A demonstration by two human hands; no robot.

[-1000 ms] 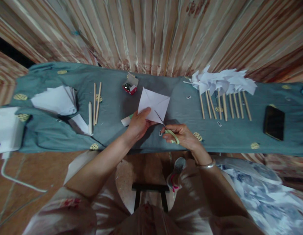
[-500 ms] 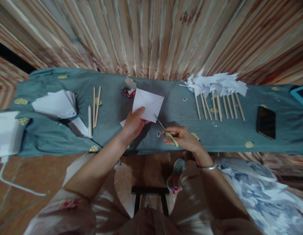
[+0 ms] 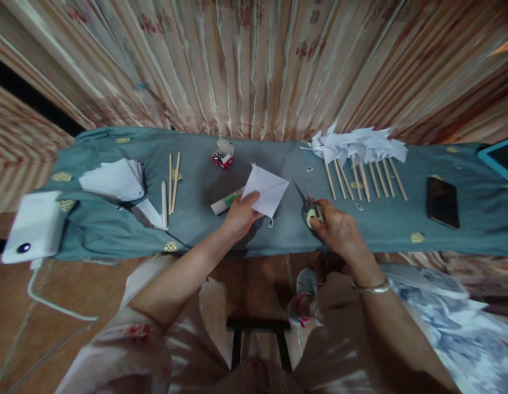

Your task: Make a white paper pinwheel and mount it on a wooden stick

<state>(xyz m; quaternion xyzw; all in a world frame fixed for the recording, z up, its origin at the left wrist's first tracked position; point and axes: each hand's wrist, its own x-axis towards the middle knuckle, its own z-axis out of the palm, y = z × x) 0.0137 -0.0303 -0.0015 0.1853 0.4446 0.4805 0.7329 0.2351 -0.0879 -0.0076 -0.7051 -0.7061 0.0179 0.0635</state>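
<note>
A striped, pleated curtain (image 3: 237,65) fills the background behind a long table covered with a green cloth (image 3: 192,219) dotted with yellow pineapples. At the person's lower right is a heap of blue-and-white material (image 3: 455,323). Along the right part of the cloth lies a row of white paper pinwheels (image 3: 356,146), their sticks pointing toward the person; a white device (image 3: 32,227) with a cable sits at the left end. Near it lies a stack of white sheets (image 3: 113,183).

The left hand (image 3: 241,215) pinches a creased square of paper (image 3: 270,189) by its near left edge, thumb on top, over the middle of the table. The right hand (image 3: 340,227) grasps the green-handled scissors (image 3: 310,214), which are apart from the paper, to its right; whether they touch the cloth cannot be told. A dark phone (image 3: 443,201) lies farther right. A white-and-green carton (image 3: 221,204) is partly hidden by the left hand and paper. Smaller are an open red box (image 3: 223,158) beyond the paper and, left of it, two thin wooden sticks (image 3: 175,183).
</note>
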